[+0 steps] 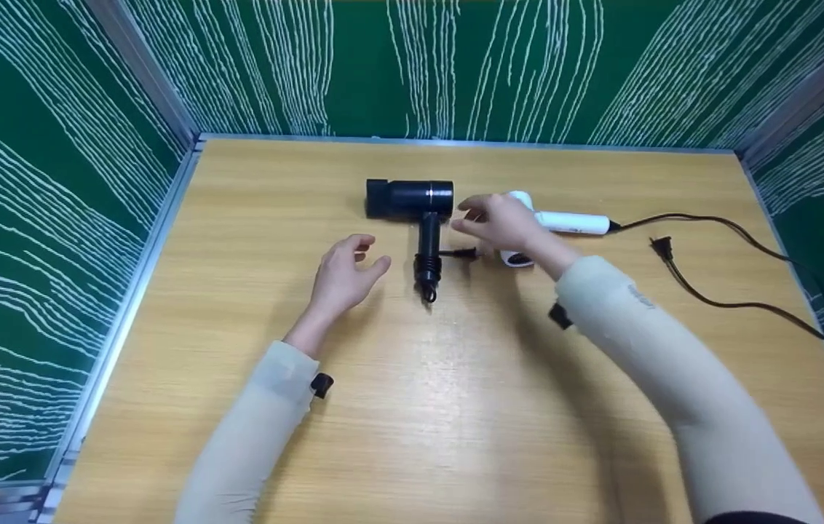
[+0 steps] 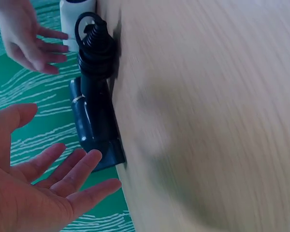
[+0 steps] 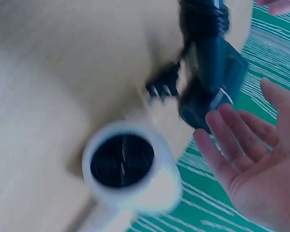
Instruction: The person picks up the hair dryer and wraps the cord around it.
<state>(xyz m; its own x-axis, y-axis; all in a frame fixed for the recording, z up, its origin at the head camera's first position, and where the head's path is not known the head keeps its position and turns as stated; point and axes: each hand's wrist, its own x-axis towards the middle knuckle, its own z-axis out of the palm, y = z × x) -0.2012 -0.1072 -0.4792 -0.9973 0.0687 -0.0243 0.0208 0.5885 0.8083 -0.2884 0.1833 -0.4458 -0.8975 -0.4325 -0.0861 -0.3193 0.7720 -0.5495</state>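
Observation:
A black hair dryer [image 1: 412,199] lies on the table, its handle toward the near side with the cord wound around it. Its plug [image 1: 464,253] sticks out to the right. My left hand [image 1: 343,273] hovers left of the handle, fingers spread and holding nothing. Just right of the dryer's barrel is my right hand [image 1: 503,220], fingers loosely bent, nothing in its grasp. A white hair dryer [image 1: 573,223] lies partly hidden behind that hand. In the right wrist view the fingertips look close to the black hair dryer [image 3: 208,72]; whether they touch it I cannot tell.
The white dryer's dark cord [image 1: 732,304] loops to the table's right edge, and its plug [image 1: 662,247] lies on the wood. Green panels with white streaks [image 1: 361,69] enclose the wooden table [image 1: 412,437] at the back and sides.

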